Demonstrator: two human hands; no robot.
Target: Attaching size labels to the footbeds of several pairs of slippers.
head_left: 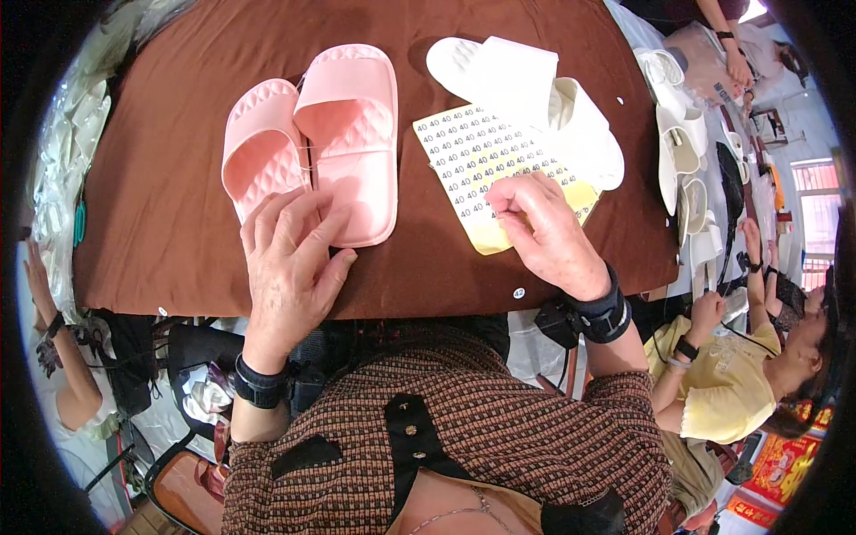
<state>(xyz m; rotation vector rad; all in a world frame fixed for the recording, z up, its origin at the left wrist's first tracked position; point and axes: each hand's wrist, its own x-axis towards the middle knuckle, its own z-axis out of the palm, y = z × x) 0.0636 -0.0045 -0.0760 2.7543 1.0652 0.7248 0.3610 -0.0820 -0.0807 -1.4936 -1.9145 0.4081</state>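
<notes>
Two pink slide sandals (352,134) lie side by side on a brown table (169,214). My left hand (290,263) rests flat with fingers spread on the heel ends of the pink pair. My right hand (539,227) lies on a yellow sheet of small round stickers (473,160), thumb and forefinger pinched together at the sheet; whether a sticker is between them cannot be told. A white pair of slide sandals (535,98) lies behind the sheet, partly on it.
More white sandals (678,134) are stacked along the table's right edge. A person in a yellow top (731,383) sits at the right; another person's arm (53,348) shows at the left. Clear plastic bags (71,134) pile up left of the table.
</notes>
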